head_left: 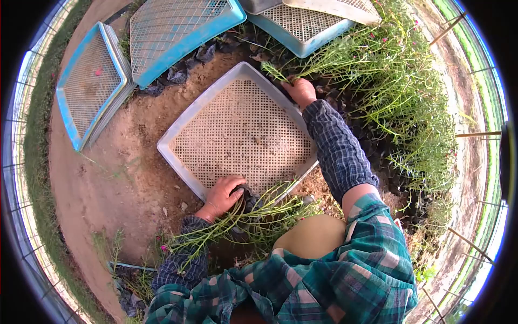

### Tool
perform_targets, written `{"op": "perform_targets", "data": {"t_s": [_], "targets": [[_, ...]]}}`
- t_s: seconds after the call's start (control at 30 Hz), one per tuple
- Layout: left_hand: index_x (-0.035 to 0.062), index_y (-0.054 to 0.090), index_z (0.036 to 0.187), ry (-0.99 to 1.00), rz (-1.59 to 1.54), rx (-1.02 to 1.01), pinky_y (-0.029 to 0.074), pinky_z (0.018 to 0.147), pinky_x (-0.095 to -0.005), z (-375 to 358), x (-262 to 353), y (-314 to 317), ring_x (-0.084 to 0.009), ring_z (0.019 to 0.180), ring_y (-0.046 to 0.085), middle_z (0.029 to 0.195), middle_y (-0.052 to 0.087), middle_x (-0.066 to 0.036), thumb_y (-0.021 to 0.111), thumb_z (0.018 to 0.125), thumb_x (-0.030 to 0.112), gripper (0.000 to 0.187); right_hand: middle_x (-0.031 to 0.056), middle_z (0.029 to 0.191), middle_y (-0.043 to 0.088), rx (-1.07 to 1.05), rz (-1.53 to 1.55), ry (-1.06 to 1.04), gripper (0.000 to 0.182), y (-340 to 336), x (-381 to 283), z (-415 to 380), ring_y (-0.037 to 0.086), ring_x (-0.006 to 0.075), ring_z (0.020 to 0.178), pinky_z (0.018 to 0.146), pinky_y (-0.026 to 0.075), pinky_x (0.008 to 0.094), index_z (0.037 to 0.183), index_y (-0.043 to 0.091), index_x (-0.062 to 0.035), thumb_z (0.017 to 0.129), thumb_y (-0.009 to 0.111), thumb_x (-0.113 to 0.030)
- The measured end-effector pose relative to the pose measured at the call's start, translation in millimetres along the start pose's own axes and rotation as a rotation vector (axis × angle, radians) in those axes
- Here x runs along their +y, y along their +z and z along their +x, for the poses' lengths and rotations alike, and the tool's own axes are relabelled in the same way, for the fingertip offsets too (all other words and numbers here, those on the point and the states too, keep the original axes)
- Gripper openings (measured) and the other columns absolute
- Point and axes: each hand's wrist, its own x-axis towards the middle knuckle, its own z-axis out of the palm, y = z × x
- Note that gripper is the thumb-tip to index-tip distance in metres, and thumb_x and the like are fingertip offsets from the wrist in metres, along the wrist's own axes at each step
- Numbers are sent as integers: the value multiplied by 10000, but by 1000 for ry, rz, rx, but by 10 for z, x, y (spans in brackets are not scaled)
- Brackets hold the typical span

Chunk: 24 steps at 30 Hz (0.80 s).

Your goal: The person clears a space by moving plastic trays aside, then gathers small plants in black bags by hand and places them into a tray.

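A pale plastic mesh tray (237, 127) with grey walls lies on the soil before me. My left hand (222, 197) is closed around a small black grow bag (251, 201) at the tray's near corner. Long green stems (232, 224) spread from that bag over my left forearm and the tray's edge. My right hand (300, 92) reaches past the tray's right side, its fingers closed at the base of a leafy green plant (278, 72) on the edge of the plant bed. My fingertips there are partly hidden.
Blue-rimmed mesh trays (183, 38) stand at the upper left, with stacked trays (89, 86) beside them. More trays (302, 29) lie at the top. Dense flowering plants (410, 97) in black bags fill the right side. Bare soil (108, 189) stretches to the left.
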Motion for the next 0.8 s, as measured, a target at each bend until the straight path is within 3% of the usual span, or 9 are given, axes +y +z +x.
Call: {"op": "perform_targets", "data": {"t_s": [0.1,0.17,0.23,0.37,0.43,0.47,0.57,0.7,0.8], "targets": [[131,576,1157,2,-3,-3,376,969,-380,-1,11,-11,-278,1145,484,1215,565,-51,584,878,270,312,175,868,664,156,178,29,337,143,158,-131,635,336,851,745,488,407,984,673,-82,829,630,-379],[131,574,1162,-6,-12,1,371,974,-378,1,14,-17,-275,1153,482,1220,562,-52,581,879,267,314,185,833,656,364,476,41,307,265,191,-261,623,366,797,696,480,395,922,675,-51,836,637,-343],[130,572,1167,-18,-21,-3,366,978,-376,-36,20,-19,-273,1162,479,1226,560,-53,579,880,264,316,140,844,681,317,322,148,264,275,213,-308,654,246,766,710,480,317,942,695,-64,856,640,-308],[131,568,1176,-20,-31,-8,363,981,-380,-35,-6,-26,-273,1165,476,1238,555,-53,577,881,258,321,105,824,690,331,279,191,218,275,160,-333,648,197,741,705,475,304,915,700,-58,862,640,-260],[132,569,1176,-14,-28,5,371,976,-380,-41,-31,-4,-275,1147,487,1226,560,-55,582,876,244,321,64,801,686,585,576,81,164,276,143,-421,626,135,738,712,470,284,867,693,-46,881,621,-193],[132,569,1176,-18,-40,7,371,976,-380,-56,-36,7,-275,1147,487,1226,560,-55,582,876,244,321,35,792,675,637,619,76,140,236,145,-476,602,100,739,715,464,264,832,675,-39,893,604,-142],[133,571,1177,9,-49,14,379,970,-378,-29,-47,-19,-280,1127,498,1216,565,-56,585,871,238,324,-1,778,650,674,806,52,123,105,227,-616,585,102,728,713,456,252,835,658,-38,896,600,-127],[136,575,1170,8,-23,20,398,952,-378,-50,-50,-10,-282,1117,499,1210,567,-57,586,870,240,318,22,767,653,725,429,16,130,-105,287,-629,597,116,731,706,465,267,840,666,-50,898,582,-131],[140,577,1173,-16,-14,-2,398,953,-378,-35,-14,-29,-282,1120,493,1219,563,-61,584,873,241,317,52,775,664,712,446,36,140,-64,247,-646,620,139,736,703,478,282,855,669,-48,897,581,-148]]}}
